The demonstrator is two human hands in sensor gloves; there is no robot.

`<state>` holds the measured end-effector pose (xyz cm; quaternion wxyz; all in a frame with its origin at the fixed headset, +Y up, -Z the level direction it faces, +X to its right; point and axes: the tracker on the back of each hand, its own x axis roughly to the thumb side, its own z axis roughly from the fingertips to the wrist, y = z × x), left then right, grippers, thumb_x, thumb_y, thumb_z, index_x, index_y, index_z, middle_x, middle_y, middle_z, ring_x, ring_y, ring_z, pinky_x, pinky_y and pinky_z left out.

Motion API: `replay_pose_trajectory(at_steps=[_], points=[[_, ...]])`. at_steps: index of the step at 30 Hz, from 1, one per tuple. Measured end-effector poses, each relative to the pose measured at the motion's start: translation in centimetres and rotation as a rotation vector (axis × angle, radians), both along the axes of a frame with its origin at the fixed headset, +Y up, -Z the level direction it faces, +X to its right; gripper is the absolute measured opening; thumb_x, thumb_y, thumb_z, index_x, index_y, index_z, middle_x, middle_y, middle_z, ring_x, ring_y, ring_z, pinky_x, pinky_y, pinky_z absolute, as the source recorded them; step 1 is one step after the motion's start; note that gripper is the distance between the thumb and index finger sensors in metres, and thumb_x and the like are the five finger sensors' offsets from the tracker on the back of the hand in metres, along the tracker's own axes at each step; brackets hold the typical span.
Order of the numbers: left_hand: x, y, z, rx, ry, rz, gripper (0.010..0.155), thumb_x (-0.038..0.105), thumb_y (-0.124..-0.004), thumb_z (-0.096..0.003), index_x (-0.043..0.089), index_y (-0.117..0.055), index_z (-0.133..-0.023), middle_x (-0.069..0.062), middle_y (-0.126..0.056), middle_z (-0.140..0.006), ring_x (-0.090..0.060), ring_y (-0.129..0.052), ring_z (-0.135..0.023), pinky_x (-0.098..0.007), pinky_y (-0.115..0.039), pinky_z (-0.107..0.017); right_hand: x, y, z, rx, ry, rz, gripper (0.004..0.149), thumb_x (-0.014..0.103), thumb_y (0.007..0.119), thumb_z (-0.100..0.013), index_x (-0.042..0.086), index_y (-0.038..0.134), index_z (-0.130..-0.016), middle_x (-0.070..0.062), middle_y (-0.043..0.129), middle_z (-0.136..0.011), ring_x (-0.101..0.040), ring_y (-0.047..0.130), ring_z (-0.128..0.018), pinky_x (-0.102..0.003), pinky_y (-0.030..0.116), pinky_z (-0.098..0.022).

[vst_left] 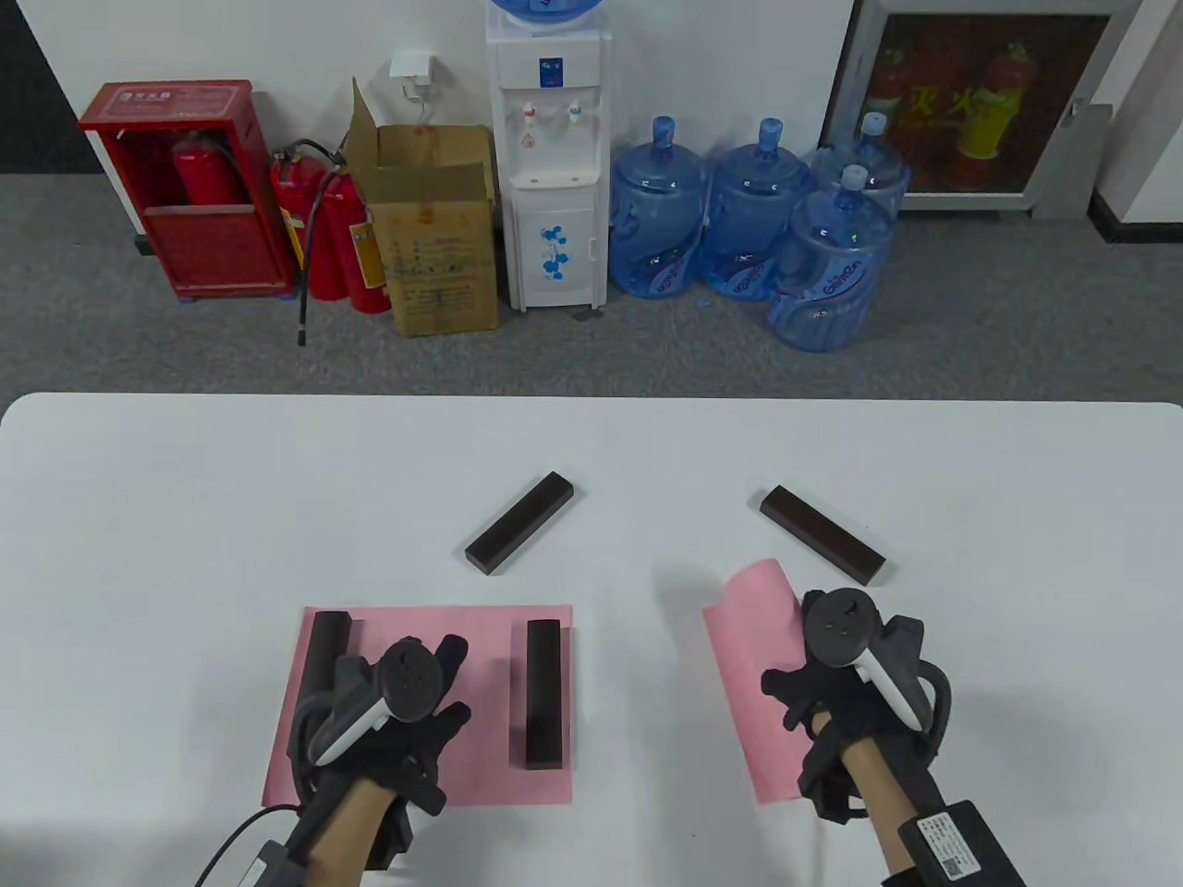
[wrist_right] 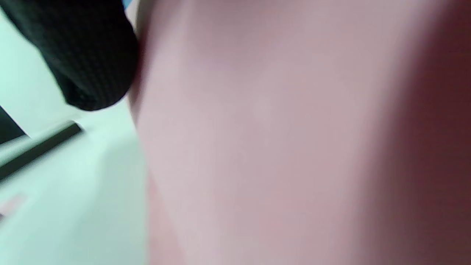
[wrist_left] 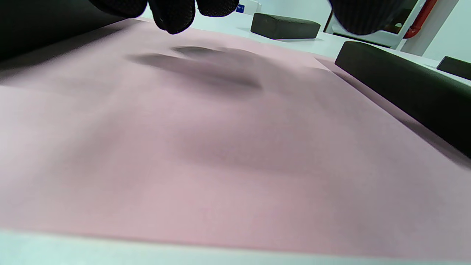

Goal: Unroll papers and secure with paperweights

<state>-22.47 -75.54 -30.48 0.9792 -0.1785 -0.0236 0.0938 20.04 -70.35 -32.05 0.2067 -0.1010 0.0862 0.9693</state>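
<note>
A pink paper (vst_left: 481,647) lies flat at the near left, also filling the left wrist view (wrist_left: 220,154). A dark paperweight (vst_left: 327,642) lies on its left edge and another (vst_left: 545,693) on its right side (wrist_left: 404,92). My left hand (vst_left: 434,688) hovers just over this sheet with fingers spread, holding nothing; its fingertips (wrist_left: 173,16) hang above the paper. My right hand (vst_left: 799,688) grips a second, curled pink paper (vst_left: 749,637) at the near right. In the right wrist view a fingertip (wrist_right: 88,59) touches this paper (wrist_right: 257,129).
Two spare dark paperweights lie further back on the white table (vst_left: 185,517): one left of centre (vst_left: 520,522), one right of centre (vst_left: 821,534). Beyond the far edge stand a water dispenser (vst_left: 550,157), water bottles, a cardboard box and fire extinguishers.
</note>
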Motion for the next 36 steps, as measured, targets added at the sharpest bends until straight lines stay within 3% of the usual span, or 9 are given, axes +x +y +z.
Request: replay_pose_trajectory(at_steps=[3, 7, 13, 17, 21, 23, 27, 32, 36], points=[[0.1, -0.2, 0.0, -0.005, -0.005, 0.015, 0.071, 0.058, -0.064, -0.0503, 0.051, -0.026, -0.11, -0.013, -0.034, -0.125, -0.045, -0.051, -0.11, -0.064, -0.048, -0.077, -1.5, 0.3, 0.1, 0.024, 0.03, -0.183, 0.096, 0.05, 0.088, -0.036, 0.02, 0.03, -0.107, -0.013, 0.055, -0.103, -0.031, 0.097, -0.062, -0.041, 0.085, -0.038], [0.3, -0.3, 0.1, -0.018, -0.012, 0.019, 0.071, 0.058, -0.064, -0.0503, 0.051, -0.026, -0.11, -0.013, -0.034, -0.125, -0.045, -0.052, -0.11, -0.064, -0.049, -0.076, -2.6, -1.7, 0.3, -0.011, -0.012, -0.407, 0.095, 0.049, 0.087, -0.037, 0.018, 0.031, -0.107, -0.015, 0.055, -0.102, -0.033, 0.096, -0.062, -0.042, 0.085, -0.037], [1.1, -0.1, 0.4, -0.001, -0.028, 0.009, 0.071, 0.058, -0.063, -0.0504, 0.051, -0.025, -0.11, -0.013, -0.033, -0.125, -0.045, -0.052, -0.11, -0.064, -0.049, -0.076, -2.4, -5.7, 0.6, -0.102, -0.073, -0.382, 0.094, 0.048, 0.087, -0.038, 0.014, 0.032, -0.107, -0.018, 0.056, -0.101, -0.033, 0.096, -0.062, -0.042, 0.085, -0.036], [3.0, 0.8, 0.8, 0.029, -0.064, -0.004, 0.071, 0.059, -0.062, -0.0505, 0.051, -0.025, -0.111, -0.013, -0.031, -0.125, -0.046, -0.047, -0.111, -0.064, -0.046, -0.077, -2.3, -6.1, 0.7, -0.091, -0.086, -0.343, 0.093, 0.048, 0.087, -0.038, 0.013, 0.036, -0.107, -0.019, 0.059, -0.099, -0.029, 0.097, -0.058, -0.042, 0.085, -0.034], [7.3, 2.2, 0.9, 0.072, -0.134, -0.011, 0.072, 0.06, -0.063, -0.05, 0.05, -0.026, -0.111, -0.014, -0.029, -0.126, -0.046, -0.04, -0.113, -0.065, -0.042, -0.078, -2.5, -5.9, 0.7, -0.081, -0.091, -0.326, 0.093, 0.049, 0.086, -0.038, 0.013, 0.036, -0.107, -0.019, 0.059, -0.099, -0.03, 0.097, -0.058, -0.042, 0.086, -0.034], [10.5, 2.5, 0.7, 0.006, -0.211, -0.04, 0.074, 0.062, -0.062, -0.0492, 0.049, -0.026, -0.112, -0.014, -0.029, -0.126, -0.047, -0.038, -0.114, -0.066, -0.04, -0.079, -2.6, -5.9, 0.8, -0.074, -0.097, -0.315, 0.092, 0.049, 0.086, -0.038, 0.012, 0.035, -0.106, -0.019, 0.059, -0.099, -0.03, 0.098, -0.058, -0.042, 0.086, -0.034], [15.8, 2.8, 0.2, -0.044, -0.248, -0.075, 0.075, 0.062, -0.063, -0.0488, 0.045, -0.028, -0.113, -0.014, -0.032, -0.126, -0.047, -0.035, -0.114, -0.066, -0.037, -0.079, -2.6, -6.0, 1.0, -0.061, -0.106, -0.319, 0.092, 0.048, 0.085, -0.038, 0.011, 0.035, -0.106, -0.019, 0.058, -0.099, -0.03, 0.098, -0.058, -0.042, 0.086, -0.034], [20.8, 0.7, -0.4, -0.125, -0.245, -0.193, 0.069, 0.054, -0.064, -0.0521, 0.042, -0.035, -0.114, -0.016, -0.036, -0.125, -0.046, -0.031, -0.113, -0.064, -0.033, -0.08, -2.4, -6.1, 1.3, -0.061, -0.127, -0.354, 0.091, 0.046, 0.083, -0.04, 0.008, 0.033, -0.106, -0.021, 0.054, -0.1, -0.03, 0.097, -0.06, -0.043, 0.086, -0.035], [22.1, -1.2, -0.6, -0.198, -0.247, -0.238, 0.072, 0.055, -0.067, -0.0513, 0.04, -0.036, -0.114, -0.012, -0.037, -0.123, -0.045, -0.031, -0.111, -0.06, -0.032, -0.079, -2.3, -6.1, 1.4, -0.065, -0.13, -0.36, 0.091, 0.046, 0.083, -0.041, 0.007, 0.032, -0.105, -0.022, 0.052, -0.1, -0.03, 0.097, -0.06, -0.043, 0.086, -0.035]])
